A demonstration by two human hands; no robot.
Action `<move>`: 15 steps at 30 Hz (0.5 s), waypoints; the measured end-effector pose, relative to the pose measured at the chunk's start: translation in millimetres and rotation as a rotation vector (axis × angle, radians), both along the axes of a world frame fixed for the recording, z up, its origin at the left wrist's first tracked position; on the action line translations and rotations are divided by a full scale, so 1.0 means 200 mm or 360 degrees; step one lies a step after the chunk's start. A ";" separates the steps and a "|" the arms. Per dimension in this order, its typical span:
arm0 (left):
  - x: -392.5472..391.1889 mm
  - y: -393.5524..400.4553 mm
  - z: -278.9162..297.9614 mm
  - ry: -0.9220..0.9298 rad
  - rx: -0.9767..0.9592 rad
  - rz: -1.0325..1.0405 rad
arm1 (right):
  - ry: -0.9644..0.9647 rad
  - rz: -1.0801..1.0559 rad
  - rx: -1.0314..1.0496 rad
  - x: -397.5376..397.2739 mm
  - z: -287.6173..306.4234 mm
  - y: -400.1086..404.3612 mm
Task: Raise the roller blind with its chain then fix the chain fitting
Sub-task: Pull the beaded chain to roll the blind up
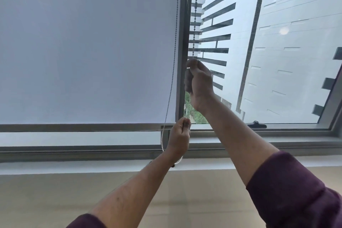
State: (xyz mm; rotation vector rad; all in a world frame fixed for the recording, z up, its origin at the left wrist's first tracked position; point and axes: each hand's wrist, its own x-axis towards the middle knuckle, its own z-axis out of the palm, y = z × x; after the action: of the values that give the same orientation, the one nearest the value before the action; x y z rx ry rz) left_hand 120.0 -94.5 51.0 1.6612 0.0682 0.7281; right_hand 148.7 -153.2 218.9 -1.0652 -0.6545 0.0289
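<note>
A pale grey roller blind (83, 46) covers the left window pane down to its bottom bar (79, 127). A beaded chain (194, 15) hangs along the blind's right edge in two strands. My right hand (199, 83) is raised and closed around the right strand just below the window frame post. My left hand (180, 136) sits lower, by the bottom bar, pinching the same strand between thumb and fingers. The other strand (171, 79) drops down the blind's face and loops under my left wrist. The chain fitting is not visible.
The right pane (277, 42) is uncovered and shows pale buildings outside. A dark window handle (256, 125) lies on the lower frame at the right. A grey sill (74, 148) runs across below the blind, with a beige wall (74, 200) under it.
</note>
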 end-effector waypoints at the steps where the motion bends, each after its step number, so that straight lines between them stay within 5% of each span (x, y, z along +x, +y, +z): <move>1: 0.00 0.02 0.00 0.0049 -0.0014 -0.0043 | -0.0001 0.0009 0.0008 0.00 -0.03 0.01; 8: -0.02 0.18 -0.01 0.0314 0.0403 -0.0109 | -0.0016 -0.0054 0.0026 0.02 -0.26 0.03; 15: 0.01 0.19 0.27 0.0030 0.0095 0.0057 | -0.0009 -0.0099 0.0028 0.05 -0.33 0.01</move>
State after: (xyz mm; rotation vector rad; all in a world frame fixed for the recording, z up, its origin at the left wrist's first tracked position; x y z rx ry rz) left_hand 121.4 -56.4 105.2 1.7275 0.0905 0.7479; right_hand 159.6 -150.5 152.0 -1.0686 -0.6254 -0.0335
